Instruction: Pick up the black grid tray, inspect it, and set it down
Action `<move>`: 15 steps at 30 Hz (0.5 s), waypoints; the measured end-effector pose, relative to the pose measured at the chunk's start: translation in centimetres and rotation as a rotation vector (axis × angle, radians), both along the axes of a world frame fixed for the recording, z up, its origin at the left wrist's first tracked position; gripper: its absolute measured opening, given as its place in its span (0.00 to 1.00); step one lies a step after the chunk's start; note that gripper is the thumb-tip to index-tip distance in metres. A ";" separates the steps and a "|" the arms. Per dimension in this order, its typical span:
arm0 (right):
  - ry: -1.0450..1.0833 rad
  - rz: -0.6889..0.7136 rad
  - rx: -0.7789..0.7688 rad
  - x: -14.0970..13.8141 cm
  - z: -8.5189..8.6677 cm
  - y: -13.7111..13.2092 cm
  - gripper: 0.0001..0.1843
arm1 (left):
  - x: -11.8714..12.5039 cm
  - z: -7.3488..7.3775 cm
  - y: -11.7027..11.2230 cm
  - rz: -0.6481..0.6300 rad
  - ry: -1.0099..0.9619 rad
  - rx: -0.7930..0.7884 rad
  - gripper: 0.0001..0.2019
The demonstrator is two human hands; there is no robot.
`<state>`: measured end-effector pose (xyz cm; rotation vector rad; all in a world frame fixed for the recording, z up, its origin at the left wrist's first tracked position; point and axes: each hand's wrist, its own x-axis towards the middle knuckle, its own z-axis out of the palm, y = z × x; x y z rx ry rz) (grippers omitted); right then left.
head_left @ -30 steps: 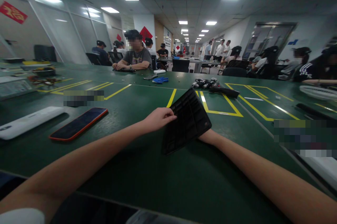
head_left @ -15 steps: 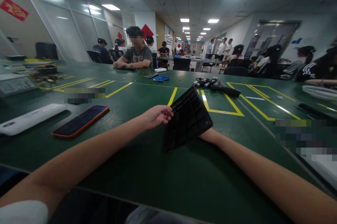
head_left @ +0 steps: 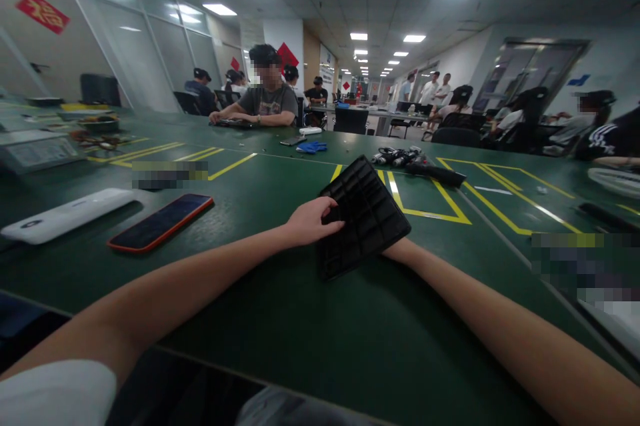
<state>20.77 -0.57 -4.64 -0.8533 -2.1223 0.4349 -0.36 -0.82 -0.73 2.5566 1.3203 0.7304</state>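
Note:
A black tray (head_left: 373,216) divided into small square compartments is held up at a tilt above the green table, its compartment side toward me. My right hand (head_left: 399,247) supports it from behind at the lower right; the tray covers its fingers. At the tray's left side is my left hand (head_left: 315,221), thumb and forefinger apart in front of the compartments. Nothing shows between those fingertips, and whether they touch the tray I cannot tell.
On the left of the green table (head_left: 280,319) lie an orange-edged phone (head_left: 161,223) and a white oblong device (head_left: 67,214). Bundled cables (head_left: 397,156), a black tubular object (head_left: 440,174) and a blue glove (head_left: 311,147) are farther back. A person (head_left: 270,96) sits across the table.
My left hand has moved right over the tray's face, and its thumb and forefinger have spread apart. The tray has turned slightly toward me. The view has shifted a little.

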 end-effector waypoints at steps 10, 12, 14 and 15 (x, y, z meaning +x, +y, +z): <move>-0.435 -0.965 -0.086 12.5 2.0 5.0 0.26 | -10.4 2.2 10.7 0.800 0.056 -0.019 0.19; -0.551 -1.082 -0.158 14.9 1.5 5.5 0.26 | -12.4 2.5 12.0 0.839 0.034 -0.037 0.20; -0.617 -1.145 -0.254 16.6 1.0 5.8 0.27 | -13.7 2.6 13.0 0.874 0.026 -0.050 0.21; -0.631 -1.158 -0.301 17.1 0.7 5.9 0.27 | -14.1 2.6 13.5 0.897 0.022 -0.056 0.22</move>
